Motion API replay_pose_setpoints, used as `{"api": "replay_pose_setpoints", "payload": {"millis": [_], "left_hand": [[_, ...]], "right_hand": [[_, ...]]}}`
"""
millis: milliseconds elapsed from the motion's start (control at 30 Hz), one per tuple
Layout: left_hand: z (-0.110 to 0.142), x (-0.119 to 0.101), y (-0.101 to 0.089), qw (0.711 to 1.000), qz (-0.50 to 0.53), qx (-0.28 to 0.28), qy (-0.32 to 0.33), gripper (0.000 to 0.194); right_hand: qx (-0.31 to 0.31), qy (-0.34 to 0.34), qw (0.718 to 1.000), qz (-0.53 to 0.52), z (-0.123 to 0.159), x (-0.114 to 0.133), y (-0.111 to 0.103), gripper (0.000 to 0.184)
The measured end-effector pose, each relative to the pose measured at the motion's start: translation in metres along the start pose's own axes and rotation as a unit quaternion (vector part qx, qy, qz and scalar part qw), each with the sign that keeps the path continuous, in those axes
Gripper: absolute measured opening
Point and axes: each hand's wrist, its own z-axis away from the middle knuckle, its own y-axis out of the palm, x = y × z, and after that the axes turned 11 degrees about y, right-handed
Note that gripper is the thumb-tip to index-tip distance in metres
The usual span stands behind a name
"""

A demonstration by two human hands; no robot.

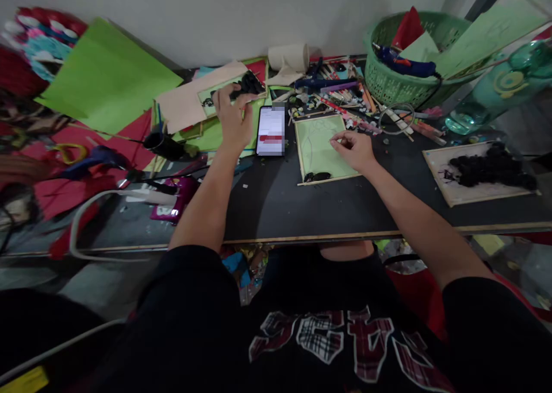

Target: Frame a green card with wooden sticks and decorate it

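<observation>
My left hand is raised over a small framed picture at the back, its fingers bent and spread apart. Dark clumped pieces lie on that picture, just beyond the fingertips; whether I touch them is hard to tell. My right hand rests over a light green card with a thin wooden frame and a pencil outline drawn on it. The thumb and index finger are pinched together, and anything between them is too small to make out. A black piece lies at the card's lower left corner.
A lit phone lies between my hands. Another framed picture with black clumps lies right. Behind are a green basket, a teal bottle and a paper roll. Scraps, scissors and a black cup crowd the table.
</observation>
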Motion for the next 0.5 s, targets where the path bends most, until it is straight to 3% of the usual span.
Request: {"api": "replay_pose_setpoints", "payload": {"millis": [100, 333, 500], "left_hand": [[0.016, 0.001, 0.010, 0.996, -0.013, -0.054, 0.063, 0.075], [0.025, 0.004, 0.013, 0.998, 0.008, -0.008, 0.065, 0.094], [0.028, 0.004, 0.013, 0.997, 0.018, -0.031, 0.069, 0.084]], "right_hand": [[0.000, -0.001, 1.000, 0.006, 0.001, -0.001, 0.000, 0.016], [-0.012, -0.003, 1.000, 0.020, 0.000, -0.004, 0.000, 0.015], [-0.006, -0.004, 1.000, 0.024, 0.000, -0.002, -0.001, 0.015]]}}
